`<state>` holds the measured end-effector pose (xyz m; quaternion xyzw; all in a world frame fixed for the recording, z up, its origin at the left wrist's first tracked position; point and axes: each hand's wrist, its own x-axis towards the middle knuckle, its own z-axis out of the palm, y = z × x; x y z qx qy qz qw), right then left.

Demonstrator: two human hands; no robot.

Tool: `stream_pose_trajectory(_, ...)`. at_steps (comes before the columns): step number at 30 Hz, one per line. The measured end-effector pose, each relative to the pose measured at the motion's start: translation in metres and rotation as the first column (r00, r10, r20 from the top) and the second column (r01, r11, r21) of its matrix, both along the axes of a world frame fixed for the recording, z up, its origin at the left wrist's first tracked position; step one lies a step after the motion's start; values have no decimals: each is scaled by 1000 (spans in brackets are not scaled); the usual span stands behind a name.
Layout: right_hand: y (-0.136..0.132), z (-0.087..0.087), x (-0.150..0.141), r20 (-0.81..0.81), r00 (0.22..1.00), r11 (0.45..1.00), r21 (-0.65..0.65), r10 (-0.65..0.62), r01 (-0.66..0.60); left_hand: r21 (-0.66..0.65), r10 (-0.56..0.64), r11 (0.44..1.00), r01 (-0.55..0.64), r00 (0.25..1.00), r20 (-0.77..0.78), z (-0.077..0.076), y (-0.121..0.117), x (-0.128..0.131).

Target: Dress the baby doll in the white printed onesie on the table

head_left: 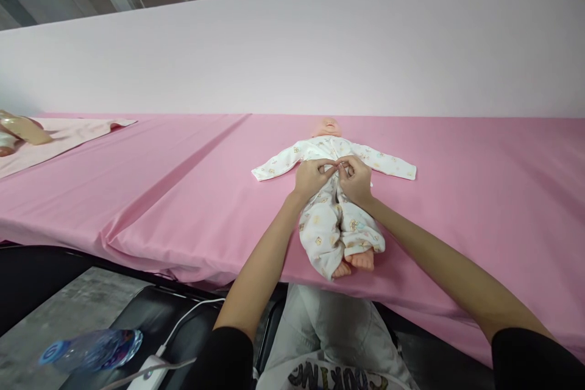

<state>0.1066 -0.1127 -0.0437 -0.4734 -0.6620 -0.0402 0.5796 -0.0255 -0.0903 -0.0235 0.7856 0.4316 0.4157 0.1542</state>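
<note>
A baby doll point(329, 128) lies on its back on the pink table cover point(479, 195), head away from me and bare feet toward the near edge. It wears a white patterned sleepsuit point(326, 219) with the sleeves spread out flat to both sides. My left hand point(311, 177) and my right hand point(355, 180) meet over the doll's chest. Both pinch the front opening of the sleepsuit with fingertips pressed together.
A pale pink wall point(292, 55) rises behind the table. At the far left, another doll point(18, 132) lies on a light cloth point(68, 134). Below the table edge stand a black chair point(155, 323), a plastic water bottle point(91, 347) and a white cable point(183, 323).
</note>
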Motion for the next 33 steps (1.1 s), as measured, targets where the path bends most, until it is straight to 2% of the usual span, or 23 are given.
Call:
stream_pose_trajectory(6,1,-1,0,-145,988,998,-25,58,-62,54,40,998,-36,997,-68,-2,2,1)
stream_pose_trajectory(9,5,2,-5,-391,916,984,-103,93,-144,64,48,997,-42,993,-104,-3,2,2)
stream_pose_trajectory(12,9,10,-12,-687,726,948,-214,25,-235,80,50,996,-42,994,-100,-5,3,3)
stream_pose_trajectory(14,9,16,-15,-805,592,910,-272,-38,-312,83,42,996,-36,996,-73,-6,3,3)
stream_pose_trajectory(18,4,33,-15,-928,328,823,-321,-175,-469,68,13,998,-12,1000,-12,-6,4,2)
stream_pose_trajectory(20,1,42,-15,-946,225,791,-320,-234,-521,56,4,998,-2,1000,-24,-7,5,2)
stream_pose_trajectory(22,-1,51,-20,-959,153,758,-282,-238,-588,44,34,999,-29,994,-108,-8,5,4)
stream_pose_trajectory(24,-2,57,-29,-976,134,737,-219,-173,-639,41,104,994,-98,973,-207,-10,5,5)
stream_pose_trajectory(26,-2,60,-36,-983,152,750,-177,-103,-637,40,149,989,-144,961,-233,-11,5,5)
stream_pose_trajectory(29,-1,60,-37,-979,177,769,-188,-99,-610,38,111,994,-106,979,-173,-9,3,4)
stream_pose_trajectory(31,0,59,-31,-975,188,743,-212,-119,-635,39,81,996,-76,984,-157,-6,1,4)
stream_pose_trajectory(33,2,58,-22,-965,236,725,-243,-114,-645,44,92,995,-85,980,-176,-3,-1,4)
